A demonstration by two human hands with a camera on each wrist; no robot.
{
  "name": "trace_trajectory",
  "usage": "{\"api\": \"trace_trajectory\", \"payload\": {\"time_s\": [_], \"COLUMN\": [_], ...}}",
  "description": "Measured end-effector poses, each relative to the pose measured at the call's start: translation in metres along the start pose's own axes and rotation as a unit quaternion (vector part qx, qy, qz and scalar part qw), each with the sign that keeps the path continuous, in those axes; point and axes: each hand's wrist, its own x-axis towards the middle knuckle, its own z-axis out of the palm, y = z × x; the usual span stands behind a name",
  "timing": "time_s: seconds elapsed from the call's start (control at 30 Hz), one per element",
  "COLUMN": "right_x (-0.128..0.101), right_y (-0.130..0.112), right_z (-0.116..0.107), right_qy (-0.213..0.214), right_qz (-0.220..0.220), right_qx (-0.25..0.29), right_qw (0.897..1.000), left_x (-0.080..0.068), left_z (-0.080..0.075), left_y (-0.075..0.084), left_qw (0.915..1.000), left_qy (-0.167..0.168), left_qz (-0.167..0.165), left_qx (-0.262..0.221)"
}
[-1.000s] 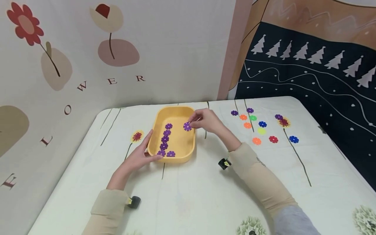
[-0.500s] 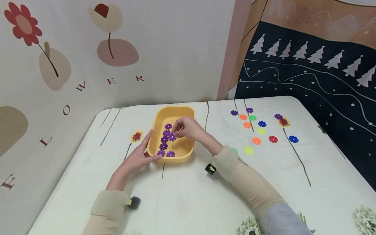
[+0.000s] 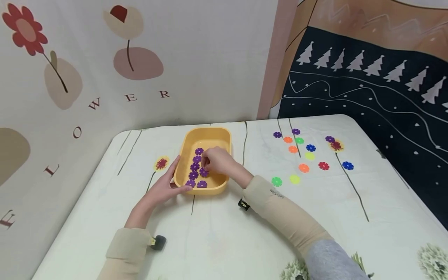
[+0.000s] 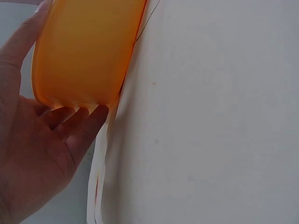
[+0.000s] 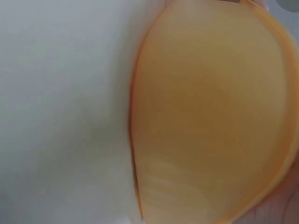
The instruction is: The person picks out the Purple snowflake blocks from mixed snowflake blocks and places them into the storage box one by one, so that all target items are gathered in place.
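A purple flower disc is being set down in the yellow tray.

The table (image 3: 224, 233) is covered by a flowered cloth. The yellow tray (image 3: 224, 134) is steadied at its near left corner by the left hand (image 3: 164, 186), fingers wrapped against the wall. Inside it, the purple disc (image 3: 204, 171) is pinched by the right hand (image 3: 217, 161), beside the purple row (image 3: 194, 167). Loose coloured discs (image 3: 303, 168) lie well to the right of that hand. Placing appears to be in hand; next, a gentle release in line seems called for.
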Motion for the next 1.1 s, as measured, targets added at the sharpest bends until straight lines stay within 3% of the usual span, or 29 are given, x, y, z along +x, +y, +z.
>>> {"api": "trace_trajectory", "payload": {"time_s": [0.17,0.43,1.1], "right_x": [0.0021,0.0038,0.0026], "right_y": [-0.0013,-0.0033,-0.0050], "right_z": [0.0046,0.0081,0.0100], "right_qy": [-0.010,-0.004,-0.006], "right_qz": [0.023,0.042,0.053], "right_qx": [-0.011,-0.022,-0.030], "right_qw": [1.000,0.999,0.998], "left_x": [0.0003,-0.0002,-0.0011], "left_z": [0.0009,0.0012,0.0011], "left_y": [0.0005,0.0004,-0.0014], "left_qw": [0.9999,1.0000,0.9999], "left_qy": [0.002,0.004,0.003], "left_qz": [0.009,-0.003,0.000], "left_qx": [0.005,0.001,-0.013]}}
